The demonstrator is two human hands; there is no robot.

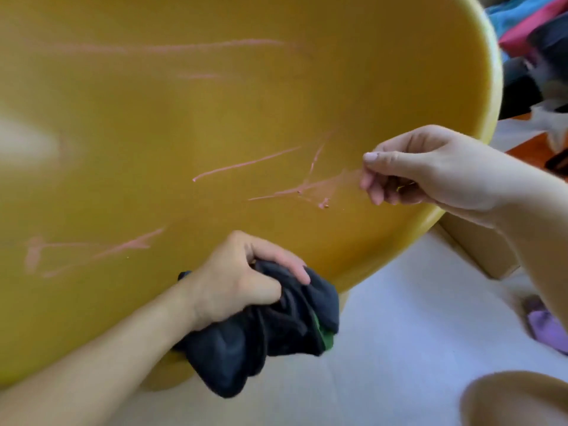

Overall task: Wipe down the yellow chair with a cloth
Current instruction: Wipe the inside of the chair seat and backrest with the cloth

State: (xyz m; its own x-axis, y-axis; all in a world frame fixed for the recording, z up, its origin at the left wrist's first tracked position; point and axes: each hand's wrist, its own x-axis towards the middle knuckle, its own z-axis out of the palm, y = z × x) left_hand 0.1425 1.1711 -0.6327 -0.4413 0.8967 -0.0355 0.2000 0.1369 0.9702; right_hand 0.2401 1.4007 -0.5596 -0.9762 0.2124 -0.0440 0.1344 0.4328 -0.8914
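Yellow chair (215, 118) fills view, ahead of both hands. Left hand (242, 278) grips bunched dark cloth (276, 333) at chair's lower edge. Right hand (424, 170) has fingers curled beside pink smears (292, 189); unclear whether it pinches anything. Smears lie up-right of cloth, streaks running roughly sideways.

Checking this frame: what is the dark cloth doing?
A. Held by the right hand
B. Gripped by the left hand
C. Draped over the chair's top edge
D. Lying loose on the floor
B: the left hand grips the bunched dark cloth against the lower edge of the yellow chair, while the right hand is apart from it, up by the pink marks.
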